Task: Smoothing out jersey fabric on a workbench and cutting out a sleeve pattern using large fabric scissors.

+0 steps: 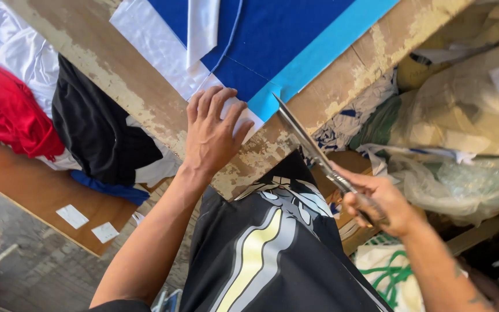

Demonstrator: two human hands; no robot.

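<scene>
My left hand (212, 133) lies flat, fingers spread, on the near corner of a layered stack of cloth: dark blue fabric (272, 34), a light blue strip (330, 46) and white fabric (157, 46). My right hand (376, 199) grips the handles of long metal scissors (304, 138). The blades point toward the cloth's corner, their tip at the light blue edge beside my left fingers. The cloth rests on a worn wooden table (128, 81).
Red (7, 110), white and black (96, 130) garments are heaped at the left over a lower wooden board (41, 193). Plastic bags of cloth scraps (457, 144) pile up on the right. My black printed shirt (272, 248) fills the lower middle.
</scene>
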